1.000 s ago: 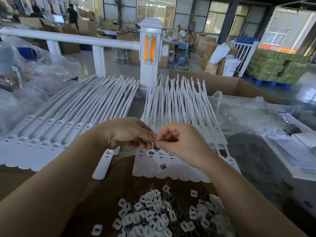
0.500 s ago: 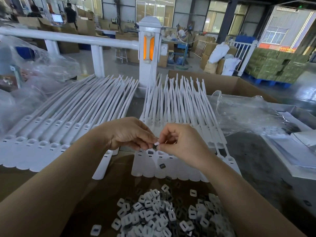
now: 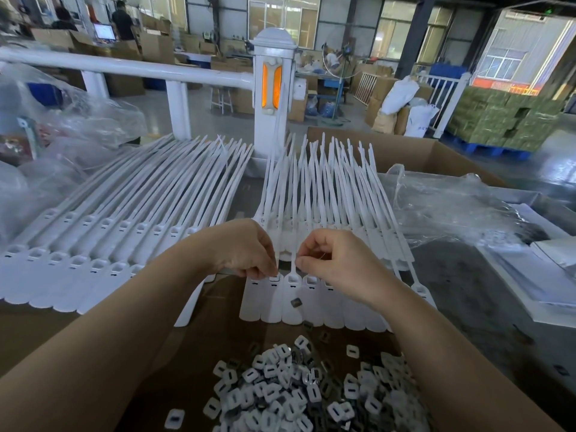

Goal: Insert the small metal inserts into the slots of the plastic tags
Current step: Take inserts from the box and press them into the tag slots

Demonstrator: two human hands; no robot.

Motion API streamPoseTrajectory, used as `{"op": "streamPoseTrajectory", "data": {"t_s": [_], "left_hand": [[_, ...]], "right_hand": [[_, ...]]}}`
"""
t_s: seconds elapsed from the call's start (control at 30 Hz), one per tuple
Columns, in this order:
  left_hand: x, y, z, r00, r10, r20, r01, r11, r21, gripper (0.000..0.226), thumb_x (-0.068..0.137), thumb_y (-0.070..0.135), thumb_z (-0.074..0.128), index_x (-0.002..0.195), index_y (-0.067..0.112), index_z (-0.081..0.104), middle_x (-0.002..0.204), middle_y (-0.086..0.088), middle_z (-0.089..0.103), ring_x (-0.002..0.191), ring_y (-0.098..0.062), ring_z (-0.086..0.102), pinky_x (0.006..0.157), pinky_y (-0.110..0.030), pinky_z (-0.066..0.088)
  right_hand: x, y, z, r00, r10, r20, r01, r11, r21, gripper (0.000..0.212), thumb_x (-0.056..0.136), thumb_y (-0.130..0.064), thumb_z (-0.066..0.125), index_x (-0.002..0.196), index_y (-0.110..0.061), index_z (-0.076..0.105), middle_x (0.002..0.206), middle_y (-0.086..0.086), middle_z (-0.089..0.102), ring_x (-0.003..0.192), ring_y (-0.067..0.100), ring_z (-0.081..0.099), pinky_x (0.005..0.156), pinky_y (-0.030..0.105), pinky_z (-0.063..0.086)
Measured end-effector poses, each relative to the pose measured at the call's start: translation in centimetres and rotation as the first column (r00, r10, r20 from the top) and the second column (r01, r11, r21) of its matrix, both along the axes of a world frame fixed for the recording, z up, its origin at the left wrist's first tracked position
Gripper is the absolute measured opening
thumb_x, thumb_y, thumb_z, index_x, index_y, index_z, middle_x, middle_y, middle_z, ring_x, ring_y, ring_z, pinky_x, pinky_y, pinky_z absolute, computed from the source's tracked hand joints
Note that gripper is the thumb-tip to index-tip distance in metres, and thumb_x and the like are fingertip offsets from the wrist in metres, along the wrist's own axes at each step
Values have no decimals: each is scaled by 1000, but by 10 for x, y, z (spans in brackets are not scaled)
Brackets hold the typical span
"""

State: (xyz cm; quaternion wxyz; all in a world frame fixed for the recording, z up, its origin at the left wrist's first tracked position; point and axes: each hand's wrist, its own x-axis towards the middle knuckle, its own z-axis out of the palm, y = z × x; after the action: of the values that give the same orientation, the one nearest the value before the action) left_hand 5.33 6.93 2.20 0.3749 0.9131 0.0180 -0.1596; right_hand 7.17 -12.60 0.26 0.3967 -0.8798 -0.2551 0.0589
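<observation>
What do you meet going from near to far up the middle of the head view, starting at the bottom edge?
Pile of small inserts → lone dark insert lying on the right batch of white tags → left hand and right hand → white post with orange reflector.

Two hands in view: left hand (image 3: pixel 246 251), right hand (image 3: pixel 335 260). Two fanned batches of white plastic tags: left batch (image 3: pixel 103 244), two overlapping rows, roughly nine to ten heads countable per row; right batch (image 3: pixel 327 201), count indeterminate, strips overlap. One loose dark insert (image 3: pixel 296 302) lying on a tag. One heap of inserts (image 3: pixel 296 391) at the near edge, too many to count.
</observation>
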Motion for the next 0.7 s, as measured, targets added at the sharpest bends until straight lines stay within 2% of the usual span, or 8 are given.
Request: {"op": "streamPoseTrajectory", "data": {"t_s": [0.17, 0.27, 0.37, 0.47, 0.6, 0.7], "left_hand": [[1, -1, 0, 1000, -2, -1, 2, 1000, 29, 10, 82, 14, 75, 73, 15, 70, 54, 8, 66, 48, 1, 60, 50, -13, 46], [1, -1, -2, 1000, 3, 0, -3, 999, 42, 10, 81, 18, 76, 73, 16, 69, 54, 10, 64, 50, -1, 59, 48, -13, 44], [1, -2, -4, 1000, 2, 4, -2, 998, 65, 13, 79, 21, 78, 73, 18, 67, 66, 6, 63, 60, -7, 57, 50, -17, 43], [3, -2, -4, 1000, -2, -16, 3, 997, 78, 17, 79, 21, 78, 72, 19, 63, 68, 5, 60, 58, -8, 51, 50, -18, 41], [5, -2, -4, 999, -1, -38, 4, 996, 91, 18, 78, 23, 79, 72, 19, 62, 67, 3, 57, 58, -11, 48, 51, -21, 39], [6, -2, -4, 999, 17, -45, -13, 995, 94, 18, 75, 26, 80, 72, 21, 63, 67, 5, 57, 60, -11, 49, 53, -22, 38]], "right_hand": [[0, -3, 3, 999, 27, -34, -29, 998, -53, 6, 88, -25, 74, 87, -28, 69, 87, -6, 74, 78, 5, 69, 76, 27, 57], [0, -5, 6, 996, 63, -61, -67, 996, -60, 7, 86, -23, 76, 85, -28, 70, 81, -6, 73, 73, 4, 68, 70, 24, 55], [-1, -6, 9, 986, 138, -97, -148, 984, -95, 10, 84, -21, 78, 81, -29, 72, 75, -11, 71, 69, 0, 65, 67, 21, 51], [-1, -7, 12, 975, 190, -112, -206, 964, -166, 9, 82, -22, 80, 82, -28, 74, 82, -4, 72, 76, 11, 66, 74, 30, 56], [-4, -5, 14, 962, 248, -116, -270, 929, -253, 11, 80, -25, 83, 82, -32, 74, 75, -10, 68, 65, -1, 59, 61, 18, 46], [-6, -2, 15, 957, 261, -128, -289, 907, -307, 15, 77, -31, 85, 85, -32, 73, 77, -8, 68, 65, -1, 59, 62, 20, 47]]}}
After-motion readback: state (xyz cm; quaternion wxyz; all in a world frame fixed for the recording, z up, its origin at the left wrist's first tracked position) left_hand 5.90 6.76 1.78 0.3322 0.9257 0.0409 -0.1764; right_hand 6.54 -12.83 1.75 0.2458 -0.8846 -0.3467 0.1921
